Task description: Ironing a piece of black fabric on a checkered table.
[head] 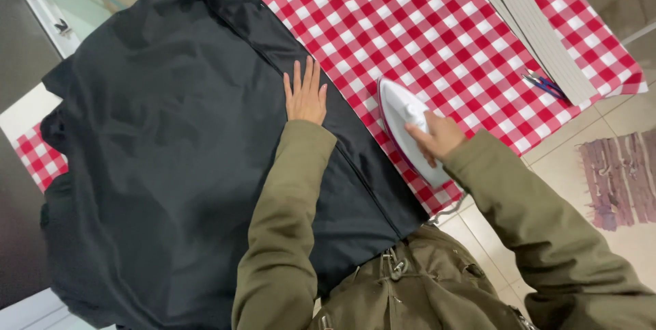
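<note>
Covering the bench (437,22) is a red-and-white checked cloth, with a tiled floor (615,132) and a striped rug (623,176) beyond its edge. The right hand (437,137) has its grip closed around a white iron (403,125), which rests on the checks just beside a black garment (164,139). Left of that grip, the left hand (305,94) lies flat and open on the garment, fingers spread. Far from the grip sit grey strips (540,29) and pens (543,84). The iron's handle is hidden by the fingers; the garment's lower edge is cut off.
</note>
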